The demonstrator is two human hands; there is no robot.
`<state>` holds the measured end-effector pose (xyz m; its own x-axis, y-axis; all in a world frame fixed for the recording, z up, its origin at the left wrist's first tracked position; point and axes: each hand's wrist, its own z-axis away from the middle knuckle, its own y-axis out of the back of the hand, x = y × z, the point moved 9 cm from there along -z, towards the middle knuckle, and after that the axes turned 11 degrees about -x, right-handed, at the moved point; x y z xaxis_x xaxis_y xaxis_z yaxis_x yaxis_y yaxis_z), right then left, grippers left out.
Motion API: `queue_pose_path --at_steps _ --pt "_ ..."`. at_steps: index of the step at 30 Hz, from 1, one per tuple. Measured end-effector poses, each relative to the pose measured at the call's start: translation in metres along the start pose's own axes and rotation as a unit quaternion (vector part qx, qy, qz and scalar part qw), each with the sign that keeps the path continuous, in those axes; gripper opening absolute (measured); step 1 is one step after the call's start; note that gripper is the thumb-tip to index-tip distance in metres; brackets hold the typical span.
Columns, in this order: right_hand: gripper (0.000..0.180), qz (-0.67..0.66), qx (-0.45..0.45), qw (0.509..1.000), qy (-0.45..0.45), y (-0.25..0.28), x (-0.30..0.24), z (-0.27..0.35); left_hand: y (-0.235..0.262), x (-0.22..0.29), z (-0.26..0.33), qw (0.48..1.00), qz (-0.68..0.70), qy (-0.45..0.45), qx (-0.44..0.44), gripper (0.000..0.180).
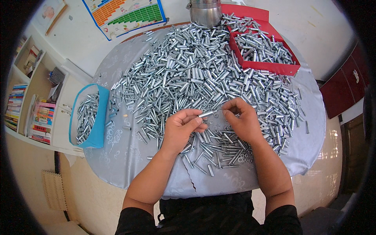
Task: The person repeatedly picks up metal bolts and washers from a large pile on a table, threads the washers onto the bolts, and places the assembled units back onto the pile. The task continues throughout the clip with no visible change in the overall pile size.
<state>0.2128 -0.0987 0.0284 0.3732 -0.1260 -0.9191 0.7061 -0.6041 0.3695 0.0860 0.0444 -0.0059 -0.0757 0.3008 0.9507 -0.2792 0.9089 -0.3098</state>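
Roughly mid-frame, both forearms rise from the lower edge and lean inward, elbows bent wide. The left hand (183, 126), just left of centre, pinches a metal tube (206, 114) between thumb and fingers, the tube slanting slightly up to the right, its free end toward the other hand. Right of centre, the right hand (242, 119) arches with its wrist above the fingertips, thumb and forefinger drawn together near that end; whether they grip something small cannot be told. Loose bolts (231, 153) lie below, between the forearms.
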Motion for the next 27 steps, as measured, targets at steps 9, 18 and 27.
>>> queue_pose_path --at_steps 9,18,27 --pt "0.011 -0.133 -0.035 0.990 0.014 -0.018 0.001 0.001 -0.003 0.001 0.001 1.000 -0.005 0.004 -0.008 0.020" --pt "0.008 -0.146 -0.037 0.988 0.019 -0.019 -0.001 0.002 -0.005 0.003 0.001 1.000 -0.012 -0.003 -0.008 0.019" --pt "0.012 -0.139 -0.024 0.989 0.035 -0.016 -0.007 0.002 -0.002 0.001 0.001 1.000 -0.003 -0.001 -0.002 0.019"
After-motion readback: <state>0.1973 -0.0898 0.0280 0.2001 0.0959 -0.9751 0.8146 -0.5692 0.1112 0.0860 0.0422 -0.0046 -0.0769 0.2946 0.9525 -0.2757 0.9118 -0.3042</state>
